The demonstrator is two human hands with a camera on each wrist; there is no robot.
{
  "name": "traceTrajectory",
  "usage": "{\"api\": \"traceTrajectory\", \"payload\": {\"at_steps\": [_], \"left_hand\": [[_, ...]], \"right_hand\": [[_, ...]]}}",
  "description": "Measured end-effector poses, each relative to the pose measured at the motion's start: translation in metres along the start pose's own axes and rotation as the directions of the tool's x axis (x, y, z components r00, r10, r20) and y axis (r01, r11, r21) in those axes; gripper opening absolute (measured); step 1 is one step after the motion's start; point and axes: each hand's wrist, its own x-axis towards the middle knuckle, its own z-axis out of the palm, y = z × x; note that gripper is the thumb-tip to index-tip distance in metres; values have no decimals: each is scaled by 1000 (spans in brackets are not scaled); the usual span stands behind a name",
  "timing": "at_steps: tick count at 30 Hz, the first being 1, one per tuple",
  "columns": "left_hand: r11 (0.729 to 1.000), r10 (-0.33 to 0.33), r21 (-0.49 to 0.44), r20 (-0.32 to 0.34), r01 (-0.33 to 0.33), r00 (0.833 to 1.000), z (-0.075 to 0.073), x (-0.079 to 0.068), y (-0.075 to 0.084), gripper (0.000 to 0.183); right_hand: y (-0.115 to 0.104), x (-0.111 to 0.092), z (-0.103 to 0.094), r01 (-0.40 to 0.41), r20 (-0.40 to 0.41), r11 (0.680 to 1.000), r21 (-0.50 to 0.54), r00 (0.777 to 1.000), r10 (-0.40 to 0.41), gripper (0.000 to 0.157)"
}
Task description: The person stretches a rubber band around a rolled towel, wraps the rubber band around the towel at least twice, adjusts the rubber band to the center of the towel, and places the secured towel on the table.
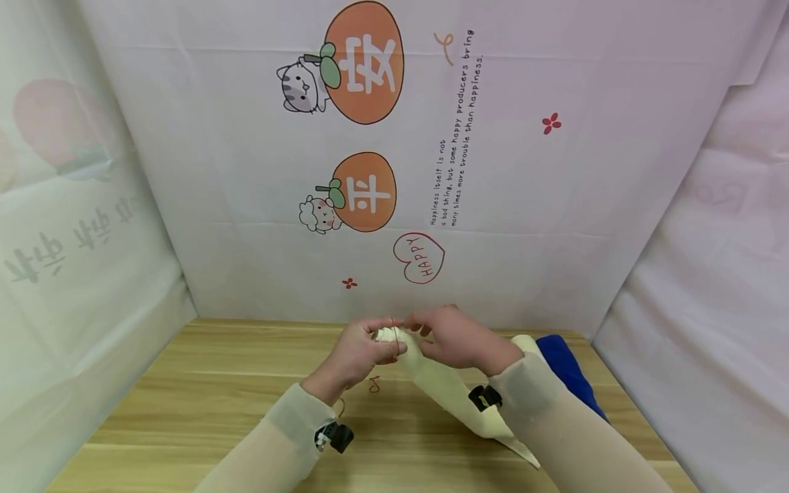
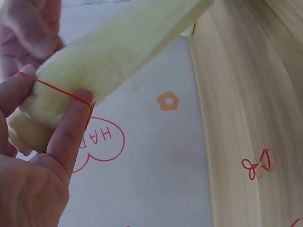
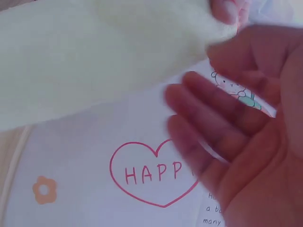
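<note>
Left wrist view: one red band [image 2: 57, 89], stretched over the end of the cream cloth [image 2: 104, 61] that your left hand [image 2: 40, 163] clamps, your right hand [image 3: 255, 156] alongside, fingers parted; possible fault: band springing off if your hold slackens.

Soft shadows are cast on the evenly lit tabletop [image 1: 203, 390]; in the right wrist view, contrast is reduced by haze and the right hand's [image 3: 258, 146] fingertips are blurred.
</note>
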Motion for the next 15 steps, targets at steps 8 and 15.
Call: {"api": "traceTrajectory", "payload": {"at_steps": [8, 15], "left_hand": [[997, 14, 71, 4, -15, 1000, 0, -1, -1, 34], [996, 29, 89, 12, -30, 1000, 2, -2, 0, 32]], "right_hand": [[-6, 4, 3, 235, -195, 964, -122, 947, -256, 36], [-4, 7, 9, 251, -189, 955, -155, 942, -278, 31]]}}
